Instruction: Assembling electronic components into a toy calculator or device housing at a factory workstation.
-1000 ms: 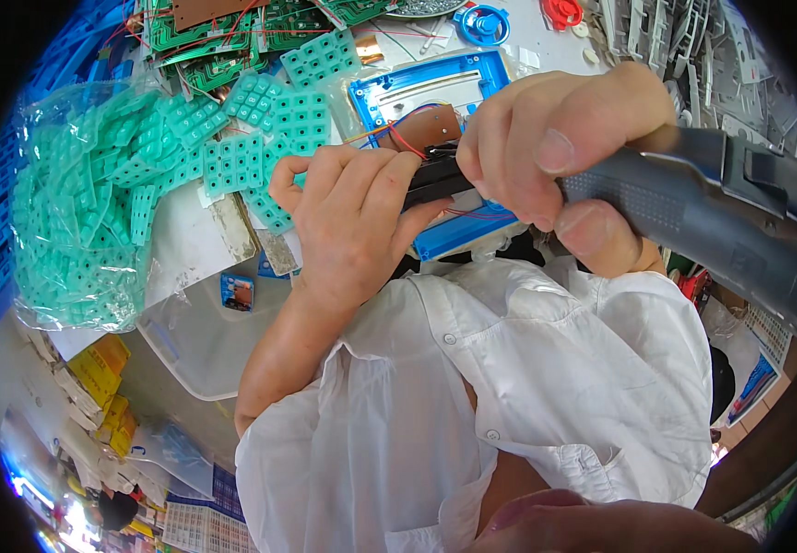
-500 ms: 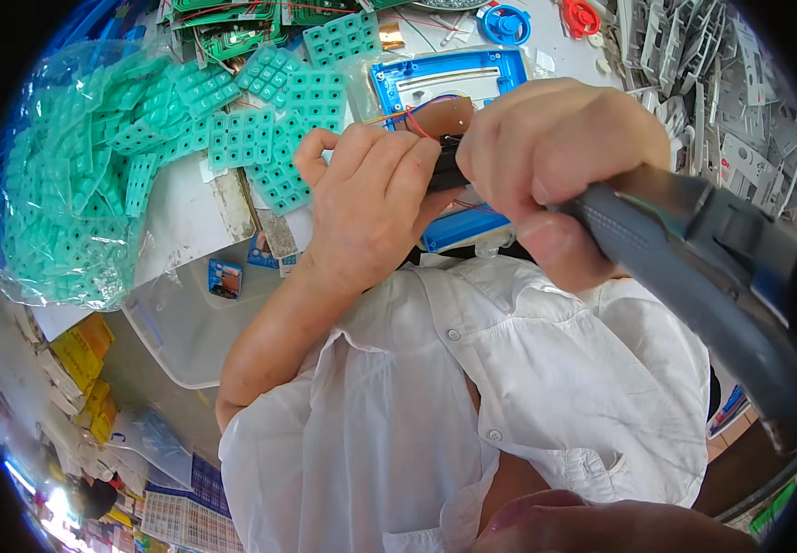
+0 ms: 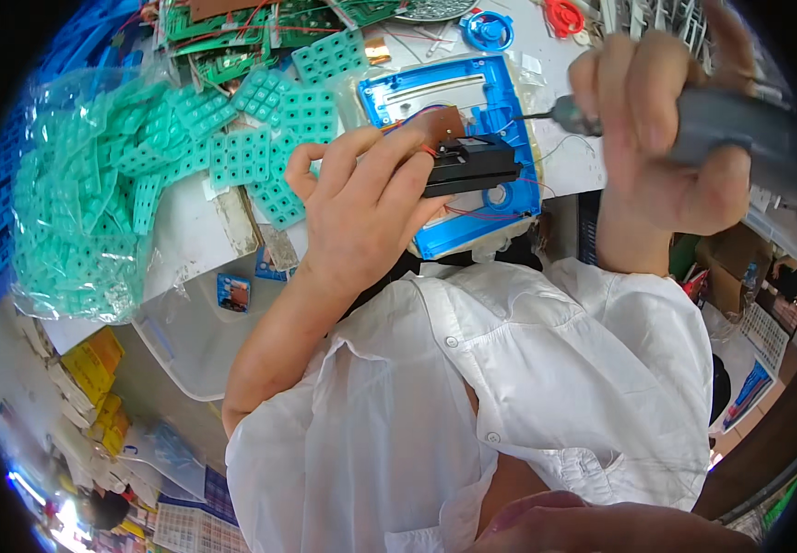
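while your left hand [image 3: 361, 207] closes its fingers on the black module [image 3: 470, 166] over the open blue casing [image 3: 472, 138] on the table, your right hand [image 3: 670, 129] grips the grey electric screwdriver [image 3: 739, 124] tight, tip just beside the module.

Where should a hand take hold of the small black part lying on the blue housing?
Probably grip the black part by its left end, coming from the left: it lies lengthwise across the blue housing, the left hand already pinches that end, and the right hand brings the grey screwdriver from the right.
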